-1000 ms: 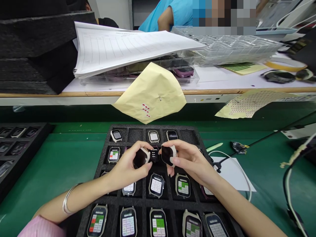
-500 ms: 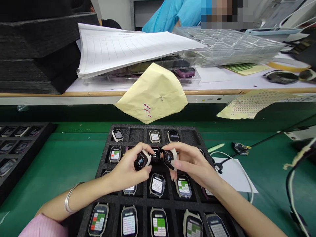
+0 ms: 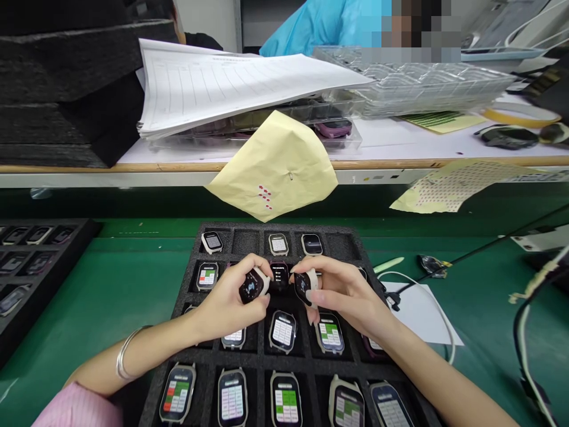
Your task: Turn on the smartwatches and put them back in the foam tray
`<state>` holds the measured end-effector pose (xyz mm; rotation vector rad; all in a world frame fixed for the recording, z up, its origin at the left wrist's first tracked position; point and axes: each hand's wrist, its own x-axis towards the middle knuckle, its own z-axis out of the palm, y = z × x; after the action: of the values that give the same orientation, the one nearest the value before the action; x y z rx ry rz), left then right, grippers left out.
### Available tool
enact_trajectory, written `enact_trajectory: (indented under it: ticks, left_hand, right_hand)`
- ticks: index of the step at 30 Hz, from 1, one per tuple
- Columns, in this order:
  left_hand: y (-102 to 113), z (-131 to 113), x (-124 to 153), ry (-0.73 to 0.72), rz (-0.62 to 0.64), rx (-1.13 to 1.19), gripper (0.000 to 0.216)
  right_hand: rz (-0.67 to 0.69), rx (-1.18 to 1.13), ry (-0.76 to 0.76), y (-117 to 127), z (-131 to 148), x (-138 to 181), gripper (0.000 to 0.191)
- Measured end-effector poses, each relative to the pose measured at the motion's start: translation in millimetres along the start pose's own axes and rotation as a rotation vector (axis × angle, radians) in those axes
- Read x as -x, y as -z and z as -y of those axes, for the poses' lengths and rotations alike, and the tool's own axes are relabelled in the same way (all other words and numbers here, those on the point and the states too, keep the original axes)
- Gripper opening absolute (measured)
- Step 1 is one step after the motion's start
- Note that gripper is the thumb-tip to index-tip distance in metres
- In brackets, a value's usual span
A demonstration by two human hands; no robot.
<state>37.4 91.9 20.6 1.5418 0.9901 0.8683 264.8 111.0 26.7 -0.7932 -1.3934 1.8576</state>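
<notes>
My left hand (image 3: 235, 299) grips a pale-cased smartwatch (image 3: 253, 286) between thumb and fingers, its dark screen lit with a small blue graphic. A similar smartwatch (image 3: 304, 287) is pinched in my right hand (image 3: 342, 290), tilted with its screen toward the left. Both are held just above a black foam tray (image 3: 262, 359). Between them, a dark smartwatch (image 3: 280, 276) sits in its slot with white text showing. Around my hands, several strapless watches fill other slots, such as one with a green and white grid (image 3: 330, 333). My hands and forearms hide some slots.
Another foam tray (image 3: 84, 228) with watches lies at the left. Above, a shelf holds black foam blocks (image 3: 40, 71), paper sheets (image 3: 231, 80) and clear plastic trays (image 3: 400, 89). A yellow paper (image 3: 275, 160) hangs from its edge. Cables (image 3: 524, 332) run at right; a person in blue (image 3: 306, 26) is behind.
The watch in my left hand has shifted slightly to the left, uncovering more of the dark watch between my hands. My right hand has barely moved; both grips are kept.
</notes>
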Motion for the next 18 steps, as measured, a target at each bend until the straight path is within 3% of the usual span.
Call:
enact_trajectory:
  ticks: [12,18]
  left_hand:
    - [0.0,-0.2,-0.2,-0.012,0.000,0.002,0.026]
    - [0.0,1.0,-1.2,-0.019,-0.012,-0.002,0.027]
  right_hand:
    - [0.052,0.031,0.035,1.8,-0.6,-1.3,0.027]
    - [0.011,0.035,0.058,-0.9,0.3,-0.9,0.029]
